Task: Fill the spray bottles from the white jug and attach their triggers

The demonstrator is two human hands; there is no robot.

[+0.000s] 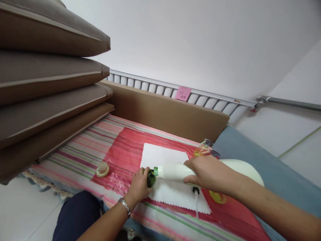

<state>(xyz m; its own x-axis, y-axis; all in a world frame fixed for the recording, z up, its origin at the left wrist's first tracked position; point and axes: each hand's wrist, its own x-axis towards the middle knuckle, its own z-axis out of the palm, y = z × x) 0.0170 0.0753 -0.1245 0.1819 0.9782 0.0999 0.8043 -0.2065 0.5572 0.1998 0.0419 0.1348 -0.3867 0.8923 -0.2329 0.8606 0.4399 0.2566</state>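
My right hand (205, 172) is wrapped round a large pale bottle (173, 171) tipped on its side, its neck pointing left. The bottle's green spout meets the mouth of a small dark green bottle (150, 178), which my left hand (139, 185) grips from below and behind. Both bottles are over a white cloth (163, 155) spread on a red plastic sheet (125, 149). A silver watch band circles my left wrist. A pump head with a thin tube (196, 197) lies on the cloth just below the large bottle.
A round pale cap (102, 169) rests on the red sheet's left edge. Small yellow and clear items (203, 150) lie beyond my right hand, and a yellow object (217, 196) sits under my forearm. Stacked brown cushions (50, 93) tower at left. A brown board (170, 113) stands behind.
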